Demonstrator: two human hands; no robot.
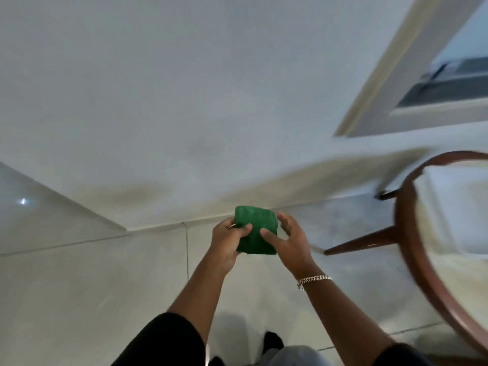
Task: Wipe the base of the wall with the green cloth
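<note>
Cloth (255,229): folded, lower-left and right parts covered by the hands; left hand (229,241) hides its left edge, right hand (287,240) thumb lies over the front, so how many layers can't be told. Chair (412,233) on the right is motion-blurred and cut by the right edge; only part of the curved wooden frame, a leg and some pale cushion show. Window (435,83) top right is smeared, cut by the top and right edges; what's behind the glass is unreadable. Wall base (237,207) is soft with blur. Both sleeves are cut by the bottom edge. Shoe (273,340) mostly hidden.
</note>
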